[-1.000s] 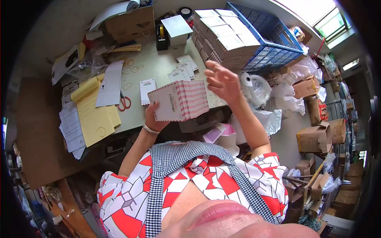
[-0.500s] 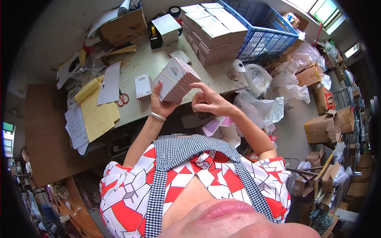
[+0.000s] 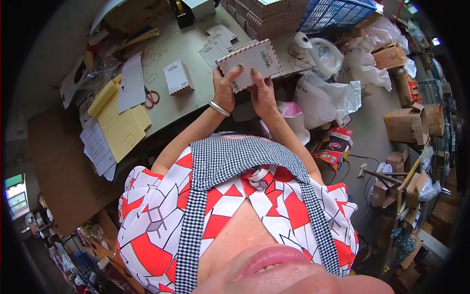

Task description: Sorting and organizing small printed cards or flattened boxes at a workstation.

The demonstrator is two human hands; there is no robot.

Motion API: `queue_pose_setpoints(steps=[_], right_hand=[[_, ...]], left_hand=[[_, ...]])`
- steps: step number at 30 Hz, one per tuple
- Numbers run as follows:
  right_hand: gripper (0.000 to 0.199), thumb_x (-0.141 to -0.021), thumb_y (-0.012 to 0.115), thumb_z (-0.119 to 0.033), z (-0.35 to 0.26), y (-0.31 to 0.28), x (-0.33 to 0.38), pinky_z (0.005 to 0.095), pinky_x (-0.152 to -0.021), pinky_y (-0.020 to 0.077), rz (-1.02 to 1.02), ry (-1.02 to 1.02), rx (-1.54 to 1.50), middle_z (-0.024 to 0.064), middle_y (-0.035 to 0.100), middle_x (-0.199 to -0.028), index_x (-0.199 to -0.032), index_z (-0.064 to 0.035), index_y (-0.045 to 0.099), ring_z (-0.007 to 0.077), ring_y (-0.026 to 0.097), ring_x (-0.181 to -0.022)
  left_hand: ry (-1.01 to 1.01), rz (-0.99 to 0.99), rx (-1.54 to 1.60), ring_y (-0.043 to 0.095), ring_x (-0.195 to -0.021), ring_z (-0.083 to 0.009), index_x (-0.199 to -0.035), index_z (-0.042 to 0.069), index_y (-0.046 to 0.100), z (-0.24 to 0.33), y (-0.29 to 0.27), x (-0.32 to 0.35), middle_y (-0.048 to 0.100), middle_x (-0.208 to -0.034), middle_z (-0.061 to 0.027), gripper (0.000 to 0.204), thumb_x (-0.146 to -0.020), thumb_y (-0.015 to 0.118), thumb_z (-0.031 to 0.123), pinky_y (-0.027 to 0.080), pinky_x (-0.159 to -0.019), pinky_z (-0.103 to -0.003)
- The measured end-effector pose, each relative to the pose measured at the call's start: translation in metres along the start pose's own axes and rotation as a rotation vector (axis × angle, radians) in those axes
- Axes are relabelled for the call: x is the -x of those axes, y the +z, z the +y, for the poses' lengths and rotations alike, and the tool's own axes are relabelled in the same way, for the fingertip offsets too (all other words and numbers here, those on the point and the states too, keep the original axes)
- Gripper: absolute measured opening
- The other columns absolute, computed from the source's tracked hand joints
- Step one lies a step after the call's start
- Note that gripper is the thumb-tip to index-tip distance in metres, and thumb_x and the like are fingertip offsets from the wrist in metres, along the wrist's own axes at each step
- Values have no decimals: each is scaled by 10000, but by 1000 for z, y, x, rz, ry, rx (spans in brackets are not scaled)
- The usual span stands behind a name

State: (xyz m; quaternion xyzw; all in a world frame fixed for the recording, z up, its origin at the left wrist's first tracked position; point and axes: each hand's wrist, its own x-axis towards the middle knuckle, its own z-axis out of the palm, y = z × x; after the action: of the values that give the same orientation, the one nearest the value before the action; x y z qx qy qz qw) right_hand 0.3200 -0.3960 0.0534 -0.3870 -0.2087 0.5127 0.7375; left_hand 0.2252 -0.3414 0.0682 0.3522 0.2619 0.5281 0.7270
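Observation:
Both my hands hold a stack of white cards [image 3: 257, 58] with red striped, wavy edges over the front of the table. A thin pale band crosses its left part. My left hand [image 3: 226, 89] grips the left side, thumb on the top face. My right hand [image 3: 264, 94] closes on the near edge, thumb also on top; the fingers underneath are hidden. Just beyond lie several loose cards [image 3: 215, 48], overlapping on the table. To the left stands a smaller card stack [image 3: 179, 77] with the same edging.
Red-handled scissors [image 3: 152, 99], yellow paper [image 3: 120, 127] and loose rubber bands [image 3: 148, 60] lie on the table's left. Tall card stacks [image 3: 267, 18] and a blue crate [image 3: 335, 17] stand at the back. Plastic bags [image 3: 320, 98] crowd the right side.
My right hand has come from beside the stack to grip it together with the left. The stack has turned flatter and moved right. More of the loose cards now shows.

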Motion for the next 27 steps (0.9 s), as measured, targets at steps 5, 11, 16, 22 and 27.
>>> queue_pose_setpoints(steps=[5,11,16,22,27], right_hand=[[610,-841,705,-395,14,-9,-9,342,-887,455,92,4,-171,35,529,-1200,-1302,-113,421,162,523,-1096],[539,-914,560,-485,1,-27,-25,386,-928,469,61,82,-401,84,590,-1158,-1266,-84,478,225,573,-1051],[449,-907,591,-395,-2,-68,-46,369,-841,521,154,44,-280,93,632,-1060,-1209,-71,515,218,630,-941],[425,-860,658,-288,-21,-110,-78,356,-793,549,204,67,-235,109,637,-1023,-1153,1,551,219,651,-886],[433,-865,648,-288,-2,-116,-120,340,-781,539,162,150,-45,109,647,-1024,-1158,18,560,205,654,-863]], left_hand=[[-101,50,1,566,-960,-191,-1169,4,421,-29,-6,-7,540,-1079,-108,588,-751,768,230,483,-849,-323],[-16,123,-103,483,-1083,-199,-1218,7,349,-84,13,-10,453,-1184,-127,642,-801,741,298,420,-933,-320],[-90,116,-97,534,-1023,-182,-1244,16,392,-106,36,-7,530,-1134,-103,620,-834,716,350,448,-895,-314],[-316,58,-360,523,-1166,-297,-1437,8,197,-101,11,-72,475,-1305,-189,1057,-734,719,599,442,-937,-399],[-714,-373,-372,601,-1054,-217,-1364,35,369,-112,3,-140,565,-1224,-112,735,-845,627,488,503,-854,-325]])
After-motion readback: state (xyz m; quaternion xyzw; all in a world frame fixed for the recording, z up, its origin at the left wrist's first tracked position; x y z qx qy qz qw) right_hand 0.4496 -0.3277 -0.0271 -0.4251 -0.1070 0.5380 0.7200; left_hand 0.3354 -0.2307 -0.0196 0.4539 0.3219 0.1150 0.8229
